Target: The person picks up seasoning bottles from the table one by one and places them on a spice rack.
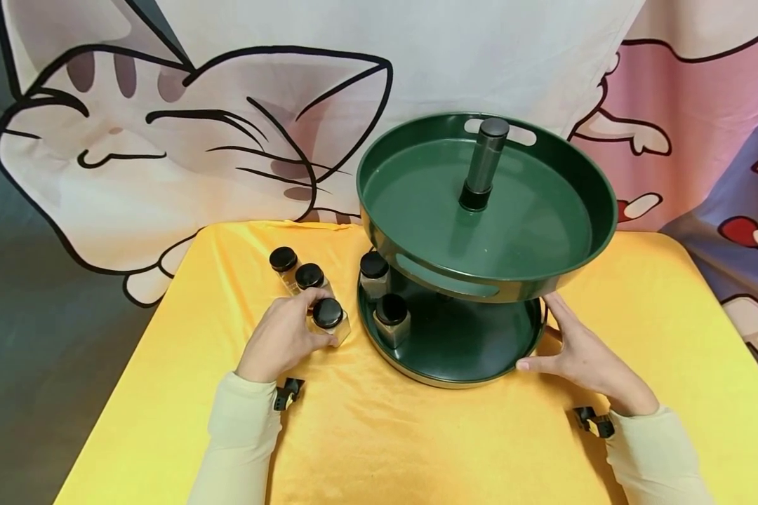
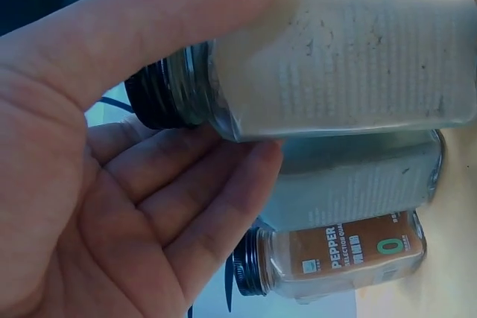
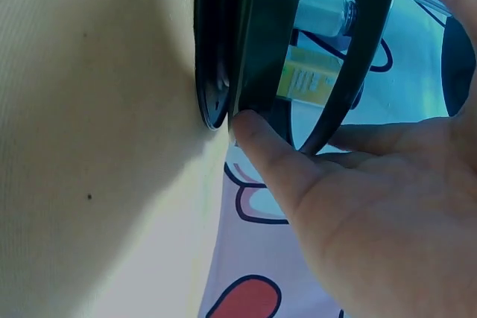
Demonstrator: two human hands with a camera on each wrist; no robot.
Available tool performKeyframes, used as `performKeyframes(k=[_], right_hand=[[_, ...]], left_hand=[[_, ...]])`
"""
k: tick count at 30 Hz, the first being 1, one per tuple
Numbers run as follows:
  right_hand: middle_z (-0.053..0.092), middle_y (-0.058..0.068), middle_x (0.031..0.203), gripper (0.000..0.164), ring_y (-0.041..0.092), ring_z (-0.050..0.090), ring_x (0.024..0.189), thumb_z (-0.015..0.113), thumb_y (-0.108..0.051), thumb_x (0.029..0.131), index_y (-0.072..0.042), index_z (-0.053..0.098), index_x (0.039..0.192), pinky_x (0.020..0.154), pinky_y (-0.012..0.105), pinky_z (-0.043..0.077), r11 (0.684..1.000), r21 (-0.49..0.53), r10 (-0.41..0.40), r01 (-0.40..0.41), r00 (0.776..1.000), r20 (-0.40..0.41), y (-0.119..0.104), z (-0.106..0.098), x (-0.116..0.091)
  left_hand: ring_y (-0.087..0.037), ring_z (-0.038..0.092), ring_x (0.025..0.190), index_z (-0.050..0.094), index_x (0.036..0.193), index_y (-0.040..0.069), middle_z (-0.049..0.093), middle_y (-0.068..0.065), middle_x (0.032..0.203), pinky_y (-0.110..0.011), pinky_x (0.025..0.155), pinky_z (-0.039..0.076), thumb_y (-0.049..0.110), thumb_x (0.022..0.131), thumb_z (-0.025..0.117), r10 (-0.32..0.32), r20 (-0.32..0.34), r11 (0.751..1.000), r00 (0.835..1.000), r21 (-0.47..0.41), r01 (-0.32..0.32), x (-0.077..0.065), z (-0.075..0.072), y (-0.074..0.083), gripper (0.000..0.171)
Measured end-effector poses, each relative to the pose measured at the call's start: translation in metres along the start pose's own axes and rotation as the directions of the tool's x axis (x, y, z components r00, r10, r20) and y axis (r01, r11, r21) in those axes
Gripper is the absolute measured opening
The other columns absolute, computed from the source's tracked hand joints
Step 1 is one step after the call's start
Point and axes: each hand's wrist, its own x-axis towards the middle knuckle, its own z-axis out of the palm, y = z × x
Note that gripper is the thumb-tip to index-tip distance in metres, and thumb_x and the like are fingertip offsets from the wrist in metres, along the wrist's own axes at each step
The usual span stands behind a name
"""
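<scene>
My left hand (image 1: 284, 337) holds a clear square spice jar (image 2: 343, 61) with a black screw lid, thumb on one side and fingers on the other. Pale powder seems to fill it. Beside it on the cloth stand two more jars; one pepper jar (image 2: 346, 255) shows a brown label. To the right is a two-tier round green tray stand (image 1: 442, 344), with two black-lidded jars (image 1: 393, 319) at the left of its lower tier. Fingers spread, my right hand (image 1: 584, 358) rests against that tier's outer right side, its thumb (image 3: 264, 147) touching near the wall's base.
The large upper tray (image 1: 530, 210) overhangs the lower one and hides much of its back. A dark post (image 1: 486, 161) rises from its middle. Yellow cloth (image 1: 379, 435) covers the table, and a printed cat curtain (image 1: 227, 140) hangs behind.
</scene>
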Motion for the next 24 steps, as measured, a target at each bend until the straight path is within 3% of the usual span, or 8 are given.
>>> performKeyframes(k=[6, 14, 16, 20, 24], right_hand=[[0.008, -0.006, 0.153, 0.123, 0.028, 0.020, 0.136, 0.087, -0.024, 0.060, -0.039, 0.002, 0.147, 0.094, 0.055, 0.034, 1.000, -0.005, 0.010, -0.010, 1.000, 0.004, -0.002, 0.000, 0.000], [0.013, 0.001, 0.153, 0.116, 0.035, 0.025, 0.134, 0.085, -0.035, 0.062, -0.037, 0.006, 0.147, 0.094, 0.054, 0.034, 0.992, -0.122, 0.031, -0.031, 1.000, -0.005, -0.004, -0.004, -0.005], [0.015, 0.001, 0.153, 0.115, 0.034, 0.027, 0.134, 0.085, -0.033, 0.062, -0.037, 0.008, 0.147, 0.095, 0.052, 0.033, 0.993, -0.112, 0.027, -0.028, 1.000, -0.010, -0.004, -0.004, -0.005], [0.017, 0.001, 0.152, 0.112, 0.034, 0.027, 0.134, 0.084, -0.032, 0.064, -0.037, 0.009, 0.147, 0.095, 0.051, 0.034, 0.995, -0.091, 0.028, -0.028, 1.000, -0.003, -0.005, -0.006, -0.004], [0.015, 0.004, 0.153, 0.108, 0.040, 0.029, 0.132, 0.082, -0.034, 0.067, -0.037, 0.010, 0.147, 0.090, 0.052, 0.038, 0.997, -0.074, 0.034, -0.033, 0.999, 0.017, -0.004, -0.008, -0.006]], left_hand=[[-0.010, 0.041, 0.049, 0.058, 0.118, 0.014, 0.065, 0.003, 0.081, -0.027, 0.050, 0.039, 0.027, 0.065, 0.084, -0.013, 0.009, 1.000, 1.000, -0.011, 0.013, -0.002, -0.003, 0.002, 0.060], [-0.010, 0.037, 0.045, 0.055, 0.123, 0.014, 0.066, 0.002, 0.083, -0.028, 0.049, 0.038, 0.030, 0.066, 0.083, -0.040, -0.004, 0.999, 0.999, -0.019, 0.039, -0.006, -0.010, 0.007, 0.066], [-0.010, 0.042, 0.048, 0.055, 0.125, 0.014, 0.067, 0.001, 0.086, -0.029, 0.053, 0.041, 0.030, 0.066, 0.083, -0.036, -0.009, 0.999, 0.999, -0.019, 0.036, -0.007, -0.012, 0.008, 0.067], [-0.014, 0.058, 0.071, 0.057, 0.124, 0.014, 0.066, -0.001, 0.102, -0.032, 0.065, 0.047, 0.031, 0.065, 0.083, -0.025, -0.031, 1.000, 0.999, -0.011, 0.024, -0.010, -0.017, 0.011, 0.066], [-0.014, 0.062, 0.083, 0.057, 0.123, 0.016, 0.066, 0.000, 0.105, -0.035, 0.072, 0.050, 0.033, 0.065, 0.083, -0.014, -0.045, 1.000, 0.999, -0.007, 0.014, -0.014, -0.021, 0.016, 0.066]])
